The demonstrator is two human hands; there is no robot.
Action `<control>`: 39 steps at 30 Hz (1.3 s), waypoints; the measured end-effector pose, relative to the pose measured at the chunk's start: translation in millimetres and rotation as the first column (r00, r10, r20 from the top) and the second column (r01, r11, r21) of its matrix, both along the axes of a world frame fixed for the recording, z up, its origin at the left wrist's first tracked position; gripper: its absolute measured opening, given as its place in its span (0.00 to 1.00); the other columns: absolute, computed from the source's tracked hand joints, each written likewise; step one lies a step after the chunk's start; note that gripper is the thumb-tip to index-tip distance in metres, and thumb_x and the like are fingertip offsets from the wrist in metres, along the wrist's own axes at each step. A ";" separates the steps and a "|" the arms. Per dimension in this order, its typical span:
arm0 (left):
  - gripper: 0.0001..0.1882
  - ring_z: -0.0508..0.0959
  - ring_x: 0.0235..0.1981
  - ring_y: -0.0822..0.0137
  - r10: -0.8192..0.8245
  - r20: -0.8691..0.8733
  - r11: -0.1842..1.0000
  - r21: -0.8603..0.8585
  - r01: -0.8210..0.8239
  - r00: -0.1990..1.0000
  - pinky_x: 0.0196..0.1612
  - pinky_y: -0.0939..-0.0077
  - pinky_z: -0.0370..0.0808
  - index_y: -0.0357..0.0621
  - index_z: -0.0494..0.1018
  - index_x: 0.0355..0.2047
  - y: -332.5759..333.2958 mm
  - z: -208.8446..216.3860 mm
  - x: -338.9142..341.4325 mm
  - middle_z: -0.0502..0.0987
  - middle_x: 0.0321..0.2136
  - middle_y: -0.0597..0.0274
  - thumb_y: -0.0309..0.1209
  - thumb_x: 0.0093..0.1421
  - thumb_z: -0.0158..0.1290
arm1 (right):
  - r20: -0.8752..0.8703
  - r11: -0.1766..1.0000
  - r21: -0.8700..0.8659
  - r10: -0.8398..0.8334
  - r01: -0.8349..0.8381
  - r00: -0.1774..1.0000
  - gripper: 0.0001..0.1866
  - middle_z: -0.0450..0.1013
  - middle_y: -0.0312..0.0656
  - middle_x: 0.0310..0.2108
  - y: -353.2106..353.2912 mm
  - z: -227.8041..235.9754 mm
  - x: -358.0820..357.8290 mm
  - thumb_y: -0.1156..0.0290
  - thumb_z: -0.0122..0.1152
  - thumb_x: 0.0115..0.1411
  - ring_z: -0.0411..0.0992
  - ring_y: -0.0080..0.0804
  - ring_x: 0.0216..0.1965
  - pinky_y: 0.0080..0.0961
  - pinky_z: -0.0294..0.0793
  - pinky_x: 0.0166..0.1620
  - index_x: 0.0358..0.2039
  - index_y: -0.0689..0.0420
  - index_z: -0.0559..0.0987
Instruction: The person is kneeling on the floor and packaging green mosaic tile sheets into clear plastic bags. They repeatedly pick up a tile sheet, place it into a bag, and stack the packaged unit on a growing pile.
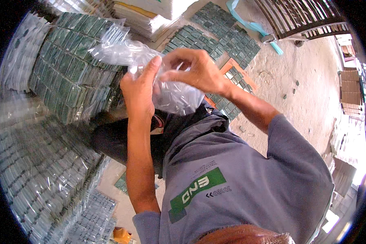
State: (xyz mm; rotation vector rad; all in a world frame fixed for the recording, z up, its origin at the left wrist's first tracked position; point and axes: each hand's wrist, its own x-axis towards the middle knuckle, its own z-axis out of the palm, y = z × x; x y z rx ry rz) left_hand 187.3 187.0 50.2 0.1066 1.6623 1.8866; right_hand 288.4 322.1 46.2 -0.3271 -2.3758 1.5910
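A crumpled clear plastic bag (179,97) is held up between my hands, one end hanging to the left over a stack of green tile sheets (65,61). My left hand (138,89) grips it with the thumb pointing up. Curled fingers of my right hand (199,71) pinch the film from the other side; some fingertips are blurred or hidden by folds. Beyond my right wrist, an orange frame (231,64) lies on the floor around small green tiles.
More green mosaic sheets (225,34) lie on the floor ahead. Plastic-wrapped stacks (40,162) crowd the left side. A dark slatted metal rack (305,16) and a light-blue strip (248,23) are at the far right. Cardboard boxes (351,87) stand along the right edge.
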 end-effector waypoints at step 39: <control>0.21 0.76 0.25 0.70 0.181 -0.768 0.590 -0.415 -0.692 0.615 0.26 0.82 0.71 0.31 0.74 0.48 -280.0 45.9 77.2 0.80 0.34 0.55 0.32 0.57 0.55 | -0.047 0.811 -0.567 -0.204 0.142 0.978 0.16 0.78 0.50 0.30 -13.4 17.5 -84.0 0.67 0.60 0.63 0.78 0.33 0.25 0.27 0.81 0.28 0.36 0.72 0.77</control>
